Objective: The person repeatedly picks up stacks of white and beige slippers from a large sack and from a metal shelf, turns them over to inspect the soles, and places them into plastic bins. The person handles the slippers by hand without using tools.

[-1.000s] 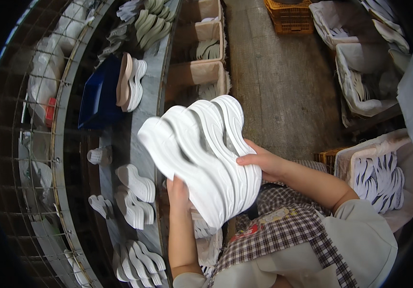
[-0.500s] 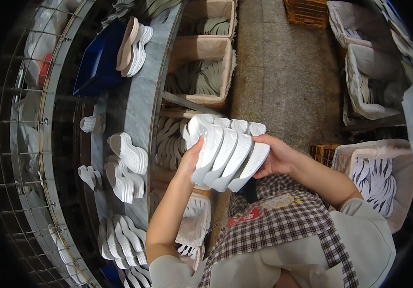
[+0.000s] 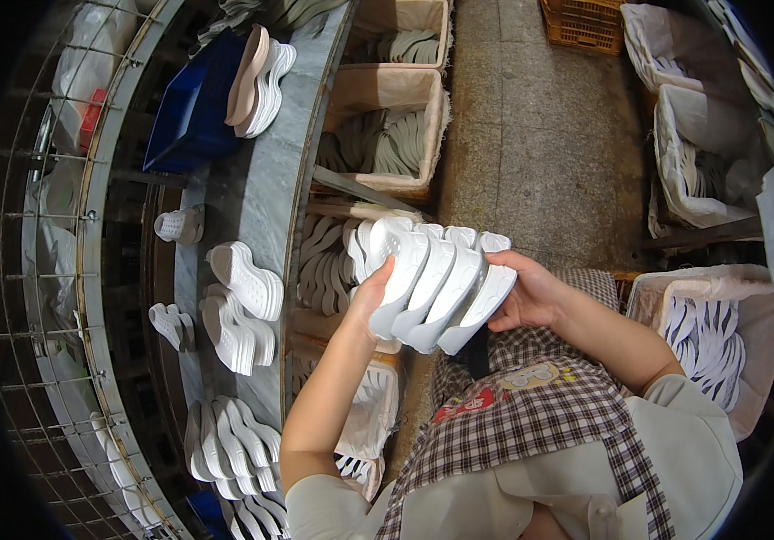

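Note:
Several white shoe soles [image 3: 448, 286] are held side by side in front of my body, their thick ends tilted down toward me. My left hand [image 3: 371, 295] clasps the left end of the row, with its thumb on the outermost sole. At the right end my right hand [image 3: 528, 290] grips the last sole, thumb on top and fingers curled beneath. The soles hide part of my fingers. Left of them, stacked white soles [image 3: 247, 283] rest on the grey worktop [image 3: 265, 193].
A blue bin [image 3: 190, 112] and more soles [image 3: 265, 85] stand farther up the worktop. Lined crates of soles [image 3: 396, 144] line its right side. Across the stone floor [image 3: 517, 153] are other lined crates [image 3: 706, 333]. A wire mesh rack [image 3: 90, 216] runs along the left.
The held soles and both hands have shifted slightly right in the picture, as have the worktop and crates. The grip on both ends looks the same.

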{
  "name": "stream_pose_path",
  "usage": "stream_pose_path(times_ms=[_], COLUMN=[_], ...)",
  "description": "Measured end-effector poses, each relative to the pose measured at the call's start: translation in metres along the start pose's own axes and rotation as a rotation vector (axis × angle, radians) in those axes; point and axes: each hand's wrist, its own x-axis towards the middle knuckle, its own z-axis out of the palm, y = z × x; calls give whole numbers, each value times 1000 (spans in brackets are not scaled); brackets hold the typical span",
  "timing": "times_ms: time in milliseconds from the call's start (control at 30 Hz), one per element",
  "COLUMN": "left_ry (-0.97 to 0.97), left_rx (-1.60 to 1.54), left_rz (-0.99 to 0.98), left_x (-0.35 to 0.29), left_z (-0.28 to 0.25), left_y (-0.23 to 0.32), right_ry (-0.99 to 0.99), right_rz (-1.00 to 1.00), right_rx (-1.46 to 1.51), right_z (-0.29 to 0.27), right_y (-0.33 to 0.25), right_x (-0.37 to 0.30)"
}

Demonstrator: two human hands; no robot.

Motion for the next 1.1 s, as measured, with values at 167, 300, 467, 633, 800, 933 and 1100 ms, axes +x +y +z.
stream_pose_path(times_ms=[167,300,467,633,800,933,1100], left_ry=[-21,-97,-178,-6,-40,-59,-64], left_rx=[-101,76,-74,-54,-56,-54,-57], left_rz=[-64,303,604,634,645,655,666], left_x=[7,-3,-11,-1,10,14,17], left_z=[-9,-11,-12,-27,-33,-28,-27], left_y=[-1,-1,-3,0,10,16,19], right_ry=[75,66,40,-50,-109,-100,-60], right_rz=[-12,-278,-574,-720,-809,-827,-852], right_rx=[-158,-215,-397,-512,-611,-646,-696], right_z=[10,31,53,65,66,62,61], right_y=[-3,-6,-16,-18,-18,-15,-12], right_x=[-6,-14,-28,-41,-44,-46,-48])
